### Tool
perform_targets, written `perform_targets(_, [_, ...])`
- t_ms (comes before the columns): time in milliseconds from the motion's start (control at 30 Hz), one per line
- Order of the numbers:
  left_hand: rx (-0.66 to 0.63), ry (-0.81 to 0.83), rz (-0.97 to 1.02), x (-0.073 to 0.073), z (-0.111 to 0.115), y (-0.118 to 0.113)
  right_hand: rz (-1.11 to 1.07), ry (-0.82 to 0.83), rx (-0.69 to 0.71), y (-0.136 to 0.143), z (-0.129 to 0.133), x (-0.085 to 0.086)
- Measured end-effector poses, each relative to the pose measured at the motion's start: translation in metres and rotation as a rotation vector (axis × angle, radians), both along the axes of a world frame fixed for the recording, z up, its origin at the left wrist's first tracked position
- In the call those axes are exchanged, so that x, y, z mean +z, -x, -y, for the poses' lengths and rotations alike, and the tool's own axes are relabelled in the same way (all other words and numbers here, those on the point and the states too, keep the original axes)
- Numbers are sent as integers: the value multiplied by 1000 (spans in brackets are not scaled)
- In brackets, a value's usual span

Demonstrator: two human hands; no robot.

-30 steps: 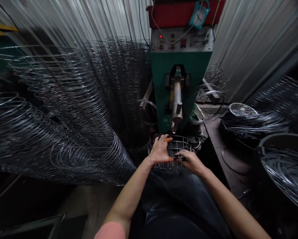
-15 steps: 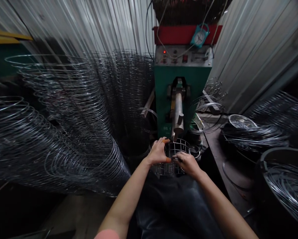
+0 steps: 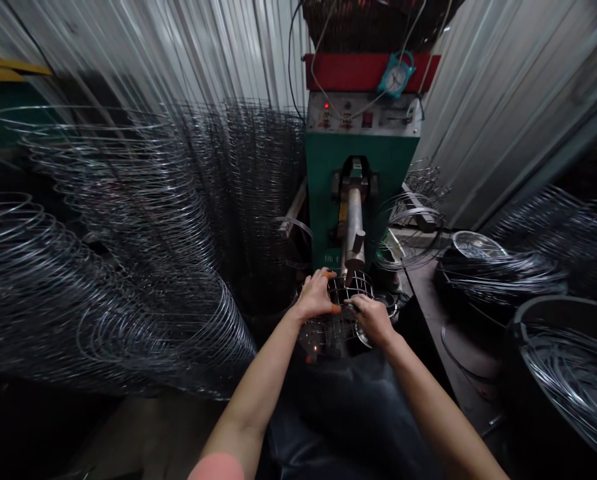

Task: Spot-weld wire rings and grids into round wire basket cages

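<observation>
A round wire-mesh basket (image 3: 360,283) sits below the electrode arm (image 3: 354,220) of a green spot welder (image 3: 323,167). My left hand (image 3: 315,296) grips its left side, with orange covers on the thumb and one finger. My right hand (image 3: 372,317) is closed at the basket's near side, fingertips pinched on the wire. Whether a separate small piece is also between those fingertips, I cannot tell. The tip of the electrode arm reaches down at the basket's far wall. A small orange glow shows below my left hand. The basket's lower part is dim.
Tall stacks of wire rings (image 3: 143,220) stand at the left. At the right are a bundle of wire rings (image 3: 503,273) and a black tub (image 3: 521,333) holding more wire. A teal clock (image 3: 396,75) hangs on the welder's front. Loose wire loops (image 3: 413,233) hang beside the machine.
Both hands and the basket have moved slightly up toward the electrode arm. A small orange glow has appeared below my left hand. The whole view has shifted a little.
</observation>
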State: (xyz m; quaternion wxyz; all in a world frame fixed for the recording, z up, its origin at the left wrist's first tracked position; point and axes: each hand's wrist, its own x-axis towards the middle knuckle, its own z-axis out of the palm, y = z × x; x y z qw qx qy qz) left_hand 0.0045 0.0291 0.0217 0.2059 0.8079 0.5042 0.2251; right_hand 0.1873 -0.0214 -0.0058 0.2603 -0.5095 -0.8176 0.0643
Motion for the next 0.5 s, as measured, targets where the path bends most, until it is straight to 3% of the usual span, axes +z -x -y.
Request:
perform_targets(133, [-14, -35, 51, -1, -9, 0, -74, -13, -55, 5, -5, 2])
perform_targets(267, [21, -5, 31, -4, -6, -1, -356, -5, -174, 4, 23, -3])
perform_targets(367, [46, -12, 14, -5, -7, -4, -665, 217, -295, -6, 54, -24])
perform_targets(500, [95, -26, -3, -2, -18, -7, -1104, 598, -465, -26, 92, -70])
